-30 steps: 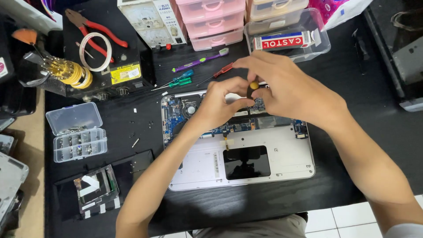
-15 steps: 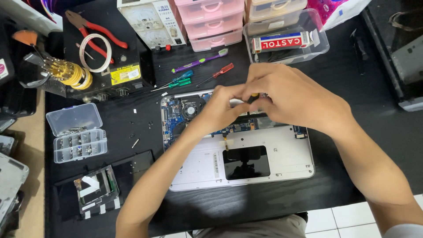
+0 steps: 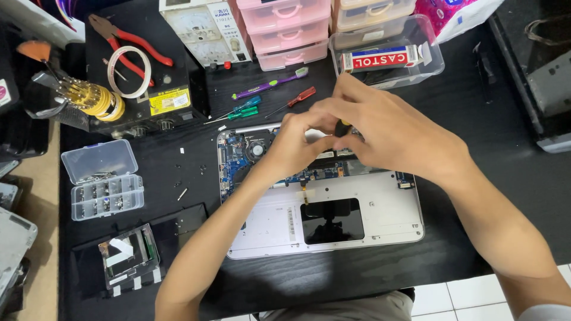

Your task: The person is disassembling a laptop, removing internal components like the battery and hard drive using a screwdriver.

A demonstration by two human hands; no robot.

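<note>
Basically a black worktable [image 3: 488, 196] fills the view, with an opened laptop chassis [image 3: 357, 229] lying flat at its centre, circuit board [image 3: 238, 157] exposed at the far end and a dark cutout nearer the person. Pink drawer unit [image 3: 285, 32] and a clear plastic tub [image 3: 386, 53] sit at the far edge, a clear screw organiser [image 3: 101, 178] well to the left. Both hands meet over the board's far edge. Right hand [image 3: 398, 134] has its fingers curled tight round a small screwdriver [image 3: 343, 127] with a black and yellow handle, tip hidden. Left hand [image 3: 294, 145] has fingers pinched together just beside that handle; cannot tell whether it holds anything. Loose screwdrivers [image 3: 270, 98] lie beyond the laptop.
</note>
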